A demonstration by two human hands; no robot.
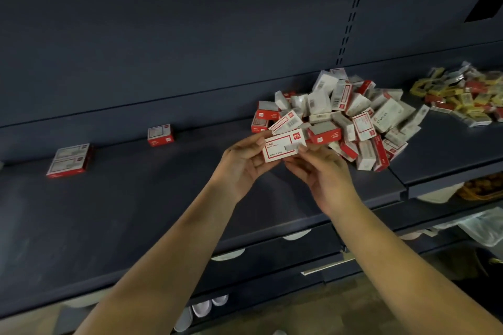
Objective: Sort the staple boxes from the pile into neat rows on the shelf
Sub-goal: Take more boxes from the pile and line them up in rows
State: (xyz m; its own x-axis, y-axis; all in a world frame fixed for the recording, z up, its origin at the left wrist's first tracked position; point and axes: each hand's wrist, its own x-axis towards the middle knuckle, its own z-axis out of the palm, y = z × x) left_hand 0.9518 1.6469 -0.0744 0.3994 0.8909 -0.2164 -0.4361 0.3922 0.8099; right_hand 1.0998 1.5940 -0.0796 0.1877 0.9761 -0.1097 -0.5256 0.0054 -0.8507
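Observation:
A white and red staple box is held between both hands above the dark shelf. My left hand pinches its left end and my right hand pinches its right end from below. Just behind and to the right lies the pile of staple boxes, red and white, jumbled at all angles. Farther left on the shelf, two boxes lie side by side, and a single box stands alone near the back.
A second heap of yellow and red small packs lies on the neighbouring shelf at the right. Lower shelves with white items run below. The dark back panel rises behind the shelf.

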